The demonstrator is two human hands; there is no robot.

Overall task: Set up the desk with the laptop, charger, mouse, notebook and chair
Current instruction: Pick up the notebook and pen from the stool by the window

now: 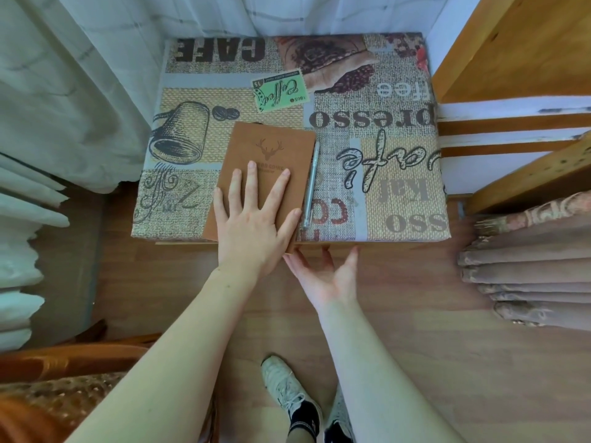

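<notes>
Fingers (252, 174) of the left hand (252, 231) lie spread and flat on the brown suede-look notebook with an embossed stag head (271, 161), pressing it down rather than gripping it; this probably steadies or slides the cover toward the near edge. Right hand (326, 276), at 5 o'clock from the notebook, is turned palm-up with fingers wide and holding nothing, fingertips at the desk's near edge just below the notebook's overhanging corner, seemingly placed to catch or lift it. Clear slim pen (311, 183) lies parallel to the notebook, just beside its 3 o'clock edge.

Surface: small desk covered by a coffee-themed printed cloth in burlap tones (399, 155). No laptop, charger or mouse is visible on it. At 9 o'clock hang white sheer curtains (64, 91); at 3 o'clock stands a wooden shelf unit (511, 59) with folded mauve fabric (527, 266) beneath. Floor is wood laminate (447, 346). A brown wooden chair with patterned seat (64, 378) sits at 7 o'clock, not yet drawn up.
</notes>
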